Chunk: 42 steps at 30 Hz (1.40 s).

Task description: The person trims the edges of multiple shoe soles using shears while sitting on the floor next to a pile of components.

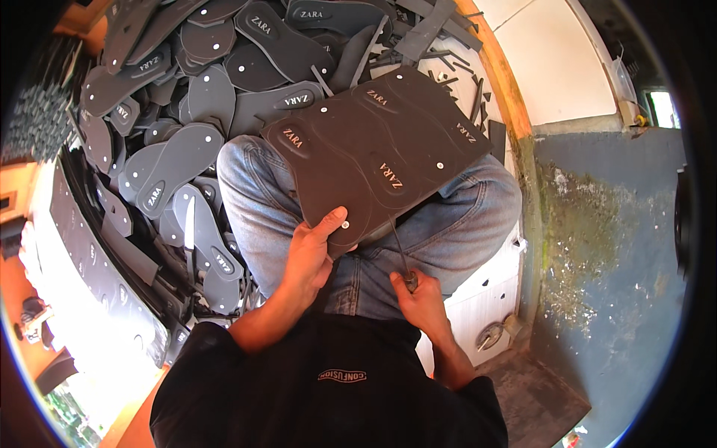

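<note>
Charcoal, flat foam-like sheet [381, 153] marked with sole outlines, resting over blue denim-clad knees [258, 187]. At its near corner we see the left hand [308, 257] pinching it, thumb uppermost; just below its near edge, the right hand [422, 299] curls around a slim, dark-shafted tool [402, 250]. We would advise firm support, thumb clear of the tip.

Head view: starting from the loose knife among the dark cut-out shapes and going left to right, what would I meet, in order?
Pale-bladed, pointed knife with dark handle → bare left hand → bare right hand → round metal disc → blue-grey, stained surface.
</note>
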{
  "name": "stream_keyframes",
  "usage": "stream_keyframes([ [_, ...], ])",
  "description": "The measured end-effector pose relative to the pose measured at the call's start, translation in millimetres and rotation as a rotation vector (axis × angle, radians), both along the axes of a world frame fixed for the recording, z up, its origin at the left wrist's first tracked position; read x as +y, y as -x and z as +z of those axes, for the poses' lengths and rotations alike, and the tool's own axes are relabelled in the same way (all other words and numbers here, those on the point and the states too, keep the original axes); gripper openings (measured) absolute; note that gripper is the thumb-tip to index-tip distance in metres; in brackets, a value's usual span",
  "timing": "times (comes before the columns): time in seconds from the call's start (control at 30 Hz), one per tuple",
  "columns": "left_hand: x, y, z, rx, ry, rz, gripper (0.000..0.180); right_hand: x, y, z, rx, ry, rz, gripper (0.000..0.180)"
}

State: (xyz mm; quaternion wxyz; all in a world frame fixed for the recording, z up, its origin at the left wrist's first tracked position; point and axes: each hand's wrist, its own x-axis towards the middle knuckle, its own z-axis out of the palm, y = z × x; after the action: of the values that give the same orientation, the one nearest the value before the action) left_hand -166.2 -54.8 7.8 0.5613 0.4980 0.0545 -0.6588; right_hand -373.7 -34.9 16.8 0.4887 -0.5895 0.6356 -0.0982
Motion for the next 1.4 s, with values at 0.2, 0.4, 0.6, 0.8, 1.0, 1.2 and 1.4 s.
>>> stream_keyframes([
  [0.2, 6.6, 9.3, 8.3, 0.030, -0.017, 0.085, 0.024, 1.8, -4.4, 4.0, 0.069, 0.004, 0.024, 0.031],
  [0.4, 9.3, 7.6, 6.3, 0.042, -0.019, 0.074, 0.024, 1.9, -6.9, 0.5, 0.076, -0.014, 0.023, 0.028],
  [0.6, 13.6, 8.9, -4.7, 0.057, -0.014, 0.066, 0.021, -1.8, -13.9, -7.5, 0.135, -0.035, 0.027, 0.025],
  [0.8, 18.5, 2.7, -17.3, 0.108, 0.007, 0.023, 0.021, -11.2, -21.3, -11.4, 0.195, -0.093, 0.046, 0.023],
  [1.0, 17.6, -5.0, -21.8, 0.144, 0.057, -0.002, 0.020, -21.0, -27.7, -14.3, 0.210, -0.128, 0.068, 0.021],
  [1.2, 12.4, -8.7, -27.3, 0.193, 0.056, 0.003, 0.016, -25.2, -32.6, -18.3, 0.179, -0.148, 0.051, 0.021],
  [1.4, 12.4, -5.1, -26.1, 0.213, 0.076, 0.074, 0.013, -24.0, -32.8, -16.5, 0.200, -0.123, 0.071, 0.021],
])
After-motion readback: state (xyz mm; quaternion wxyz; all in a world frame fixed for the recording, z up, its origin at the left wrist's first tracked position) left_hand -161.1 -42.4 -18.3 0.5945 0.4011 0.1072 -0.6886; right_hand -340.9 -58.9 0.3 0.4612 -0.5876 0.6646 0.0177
